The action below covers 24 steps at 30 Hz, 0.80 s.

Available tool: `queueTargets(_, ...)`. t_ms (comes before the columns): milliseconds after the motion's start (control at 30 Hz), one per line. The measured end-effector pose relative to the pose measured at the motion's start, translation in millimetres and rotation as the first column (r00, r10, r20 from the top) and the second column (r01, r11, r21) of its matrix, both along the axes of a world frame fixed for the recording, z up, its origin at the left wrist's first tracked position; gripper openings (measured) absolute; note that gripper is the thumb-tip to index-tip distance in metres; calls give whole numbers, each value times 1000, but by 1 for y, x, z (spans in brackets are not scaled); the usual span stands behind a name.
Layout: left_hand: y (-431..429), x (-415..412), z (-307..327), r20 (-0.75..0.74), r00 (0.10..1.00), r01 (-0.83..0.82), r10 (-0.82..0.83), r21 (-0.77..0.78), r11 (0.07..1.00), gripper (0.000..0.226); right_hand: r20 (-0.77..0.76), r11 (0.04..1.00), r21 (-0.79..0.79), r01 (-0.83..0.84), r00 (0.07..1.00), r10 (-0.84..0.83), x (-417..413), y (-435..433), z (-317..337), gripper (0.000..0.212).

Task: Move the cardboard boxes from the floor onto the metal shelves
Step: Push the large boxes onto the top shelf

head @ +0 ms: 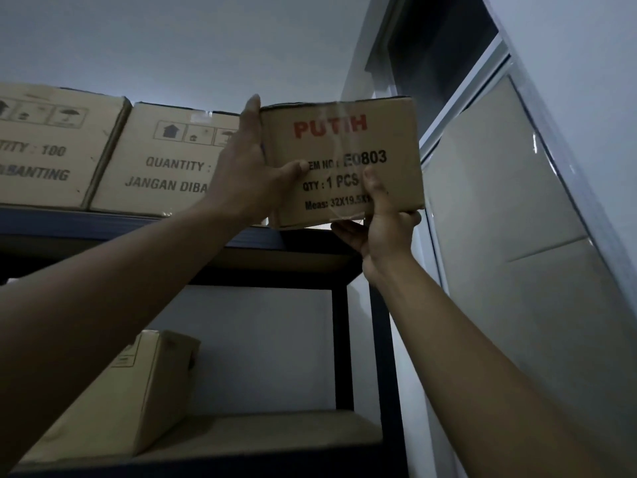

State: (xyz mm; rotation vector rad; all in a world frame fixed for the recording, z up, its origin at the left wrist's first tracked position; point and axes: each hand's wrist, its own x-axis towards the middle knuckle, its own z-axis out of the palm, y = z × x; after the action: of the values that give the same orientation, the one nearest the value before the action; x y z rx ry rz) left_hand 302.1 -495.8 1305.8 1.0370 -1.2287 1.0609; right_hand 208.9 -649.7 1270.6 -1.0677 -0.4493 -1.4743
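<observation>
A small cardboard box (pixel 348 139) with red "PUTIH" lettering is raised at the right end of the top metal shelf (pixel 262 241). Its underside hovers just over the shelf's edge. My left hand (pixel 246 174) grips the box's left side, fingers up along the side and thumb across the printed face. My right hand (pixel 375 225) holds the lower right corner from beneath, with the thumb pressed on the front.
Two larger cardboard boxes (pixel 165 160) (pixel 51 146) stand on the top shelf left of the held one. Another box (pixel 113 398) lies on the lower shelf (pixel 275 432). A dark upright post (pixel 379 339) runs at the right, with a white door frame and panel (pixel 499 201) beyond.
</observation>
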Motion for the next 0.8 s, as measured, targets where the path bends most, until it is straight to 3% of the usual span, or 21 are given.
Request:
queueTargets(233, -10, 16, 37, -38, 996, 83, -84, -12, 996, 96, -181, 989, -62, 132, 973, -141, 8, -31, 19, 72)
queueTargets(367, -18, 29, 47, 3, 985, 174, -175, 96, 980, 88, -246, 968, -77, 240, 936, -252, 9, -44, 27, 67)
queueTargets(533, -32, 48, 43, -2, 993, 113, -114, 128, 985, 81, -320, 872, -97, 480, 814, -484, 20, -64, 32, 70)
queueTargets(600, -37, 52, 36, 34, 999, -42, 39, 88, 995, 72, -240, 691, -151, 706, 652, -719, 28, -76, 34, 63)
queueTargets(667, -42, 56, 30, 39, 984, -174, 171, 93, 980, 62, -80, 394, -231, 890, 386, -919, 35, -84, 33, 58)
queueTargets(733, -50, 63, 25, 39, 958, -286, 284, 142, 948, 52, 61, 138, -309, 941, 164, -985, 40, -83, 30, 53)
queueTargets(800, -55, 68, 21, 56, 927, -375, 371, 179, 910, 43, 120, -28, -371, 928, 19, -993, 46, -84, 29, 46)
